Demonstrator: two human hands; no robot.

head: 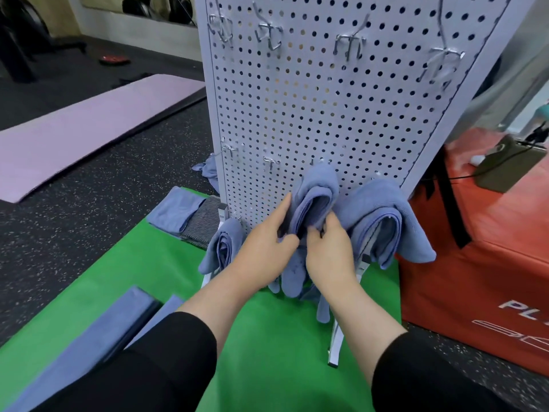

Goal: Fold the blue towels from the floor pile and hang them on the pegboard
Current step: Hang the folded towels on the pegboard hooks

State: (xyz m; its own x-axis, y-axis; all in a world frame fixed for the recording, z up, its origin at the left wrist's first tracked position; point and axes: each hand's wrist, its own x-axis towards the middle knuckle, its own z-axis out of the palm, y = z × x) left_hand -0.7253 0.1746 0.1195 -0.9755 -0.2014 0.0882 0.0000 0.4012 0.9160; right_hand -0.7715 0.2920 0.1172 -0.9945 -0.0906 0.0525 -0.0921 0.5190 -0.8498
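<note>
Blue terry, folded thick, is the risk: the middle towel [315,197] drapes over a low hook on the white pegboard [326,108], and if it sits only on the hook's tip, its lower folds may drag it off onto the green mat [261,337]. Tugging unevenly could also open the fold. The left hand [264,248] lies against the towel's left edge, fingers mostly straight, thumb tucked toward the cloth. The right hand [329,251] pinches the towel's near fold with curled fingers. Two more hung towels flank it, left [221,248] and right [383,221]; folded ones [89,346] wait near left.
</note>
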